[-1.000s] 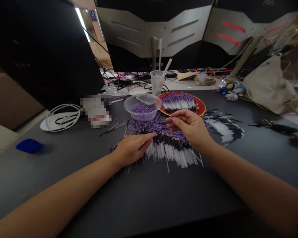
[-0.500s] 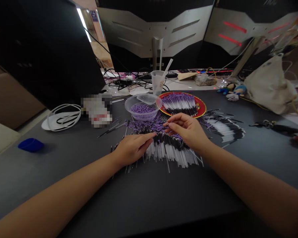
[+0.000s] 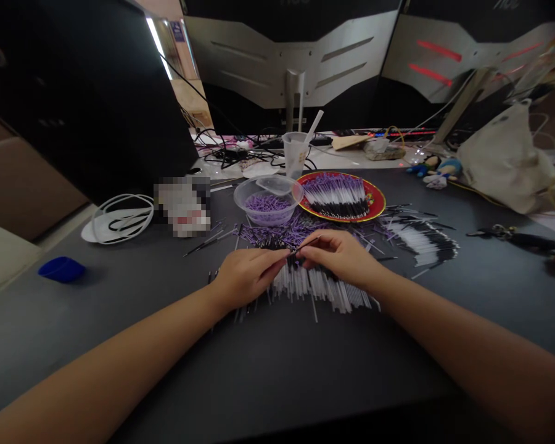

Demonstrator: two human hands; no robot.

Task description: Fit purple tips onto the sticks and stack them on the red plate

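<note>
My left hand (image 3: 246,275) rests on a heap of thin black-and-white sticks with purple tips (image 3: 319,283) on the dark table, its fingers curled and pinched together at the heap's top edge. My right hand (image 3: 340,256) meets it fingertip to fingertip and pinches one thin stick (image 3: 308,243) that points up and right. Behind the hands lies a scatter of loose purple caps (image 3: 282,233). A clear plastic bowl (image 3: 268,198) holds more purple caps. A red plate (image 3: 374,196) carries a neat row of the sticks.
Another pile of sticks (image 3: 420,237) lies to the right. A plastic cup with a straw (image 3: 295,153), cables and monitor backs stand behind. At the left are a white face mask (image 3: 115,221) and a blue cap (image 3: 61,270). A white bag (image 3: 504,157) sits at the right.
My right hand has come down and to the left from above the heap until its fingertips meet my left hand. The left hand has barely moved.
</note>
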